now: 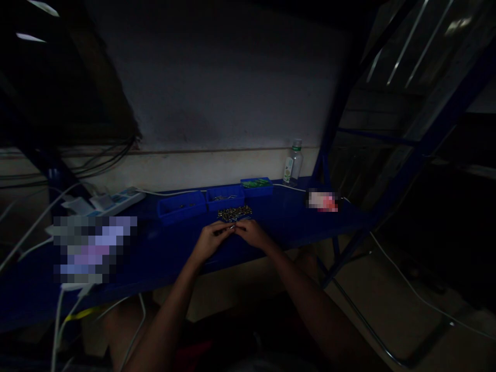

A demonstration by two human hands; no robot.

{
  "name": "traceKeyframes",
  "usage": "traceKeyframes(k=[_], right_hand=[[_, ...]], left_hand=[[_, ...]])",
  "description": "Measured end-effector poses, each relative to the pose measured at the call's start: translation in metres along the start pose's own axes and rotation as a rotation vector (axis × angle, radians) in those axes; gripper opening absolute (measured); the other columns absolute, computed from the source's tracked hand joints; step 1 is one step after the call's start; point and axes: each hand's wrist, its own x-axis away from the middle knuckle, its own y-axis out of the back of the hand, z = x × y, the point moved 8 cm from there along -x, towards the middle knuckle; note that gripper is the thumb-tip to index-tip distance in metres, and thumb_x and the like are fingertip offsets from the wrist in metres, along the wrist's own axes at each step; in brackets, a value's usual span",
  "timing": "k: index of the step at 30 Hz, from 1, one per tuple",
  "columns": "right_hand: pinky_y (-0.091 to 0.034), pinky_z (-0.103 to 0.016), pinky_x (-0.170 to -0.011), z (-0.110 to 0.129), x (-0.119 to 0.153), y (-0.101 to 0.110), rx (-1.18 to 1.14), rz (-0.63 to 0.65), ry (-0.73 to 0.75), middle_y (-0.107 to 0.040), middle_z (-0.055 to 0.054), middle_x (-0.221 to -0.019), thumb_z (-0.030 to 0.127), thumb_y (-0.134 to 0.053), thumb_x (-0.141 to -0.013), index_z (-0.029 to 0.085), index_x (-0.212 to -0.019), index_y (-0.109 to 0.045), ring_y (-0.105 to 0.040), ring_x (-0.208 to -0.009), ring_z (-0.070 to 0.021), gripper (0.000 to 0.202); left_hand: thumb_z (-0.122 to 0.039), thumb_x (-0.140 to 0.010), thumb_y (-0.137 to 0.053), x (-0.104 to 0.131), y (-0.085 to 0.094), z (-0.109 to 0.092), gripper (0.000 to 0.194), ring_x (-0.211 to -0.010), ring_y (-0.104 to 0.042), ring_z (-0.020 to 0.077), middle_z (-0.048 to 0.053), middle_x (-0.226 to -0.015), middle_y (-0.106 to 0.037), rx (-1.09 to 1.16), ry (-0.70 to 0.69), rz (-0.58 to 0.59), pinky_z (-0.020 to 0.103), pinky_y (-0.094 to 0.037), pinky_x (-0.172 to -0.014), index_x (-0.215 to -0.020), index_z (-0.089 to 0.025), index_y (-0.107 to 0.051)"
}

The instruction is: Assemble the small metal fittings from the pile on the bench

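My left hand point(211, 239) and my right hand point(251, 233) meet over the front part of the blue table point(163, 253). Their fingertips pinch together on a small shiny metal piece point(232, 226), too small and dark to name. Just beyond the fingers lies a pile of small brass-coloured and silvery metal parts point(234, 212). Behind that pile stands a blue bin point(226, 204) holding thin metal pieces. To its left is another blue bin point(182, 211) with a few small bits inside. A third blue bin point(257, 190), at the right, contains green pieces.
A clear plastic bottle point(293, 166) stands at the back right by the wall. At the left, a white power strip point(120, 200) with plugs and cables lies behind a blurred-out item point(95, 250). Another blurred item point(323, 201) is at the right. Blue frame posts rise on both sides.
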Motion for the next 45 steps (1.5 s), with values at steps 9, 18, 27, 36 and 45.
traceKeyframes(k=[9, 18, 27, 36, 45], right_hand=[[-0.038, -0.021, -0.068, 0.003, 0.0, 0.003, -0.007, -0.021, 0.0, -0.063, -0.001, -0.076, 0.022, -0.05, -0.084, 0.019, -0.081, -0.065, -0.055, -0.072, -0.0114, 0.015], [-0.043, -0.021, -0.068, -0.011, 0.002, 0.016, -0.158, -0.207, -0.108, -0.065, -0.001, -0.08, 0.026, -0.048, -0.083, 0.017, -0.085, -0.063, -0.06, -0.075, -0.0118, 0.018], [-0.042, -0.02, -0.065, -0.006, 0.003, 0.013, -0.14, -0.162, -0.087, -0.065, -0.001, -0.076, 0.022, -0.05, -0.079, 0.017, -0.081, -0.061, -0.059, -0.071, -0.0113, 0.013], [-0.04, -0.019, -0.063, -0.01, 0.002, 0.003, -0.054, -0.071, -0.103, -0.063, 0.001, -0.074, 0.018, -0.051, -0.077, 0.018, -0.082, -0.06, -0.057, -0.066, -0.0105, 0.011], [-0.038, -0.019, -0.062, -0.005, 0.002, -0.001, -0.004, -0.023, -0.061, -0.064, 0.0, -0.079, 0.022, -0.047, -0.084, 0.019, -0.087, -0.057, -0.058, -0.069, -0.0107, 0.011]], left_hand=[[-0.042, -0.078, -0.054, 0.0, 0.006, 0.001, 0.033, -0.076, -0.058, 0.0173, 0.007, -0.084, -0.065, -0.016, 0.029, -0.076, 0.027, -0.045, -0.068, -0.092, -0.016, -0.067], [-0.037, -0.079, -0.049, -0.003, 0.002, 0.021, 0.03, -0.079, -0.06, 0.0193, 0.007, -0.09, -0.067, -0.187, 0.072, -0.044, 0.029, -0.045, -0.073, -0.095, -0.019, -0.066], [-0.029, -0.076, -0.053, -0.006, -0.01, 0.02, 0.019, -0.08, -0.059, 0.0183, 0.005, -0.086, -0.066, -0.226, 0.023, 0.082, 0.028, -0.043, -0.073, -0.083, -0.02, -0.068], [-0.038, -0.078, -0.054, -0.002, 0.011, 0.014, 0.029, -0.076, -0.059, 0.0168, 0.005, -0.083, -0.065, -0.086, 0.057, -0.14, 0.025, -0.044, -0.069, -0.092, -0.016, -0.066], [-0.04, -0.078, -0.055, -0.002, 0.007, 0.005, 0.028, -0.075, -0.058, 0.0157, 0.005, -0.082, -0.064, -0.032, 0.0, -0.097, 0.025, -0.045, -0.07, -0.089, -0.016, -0.067]])
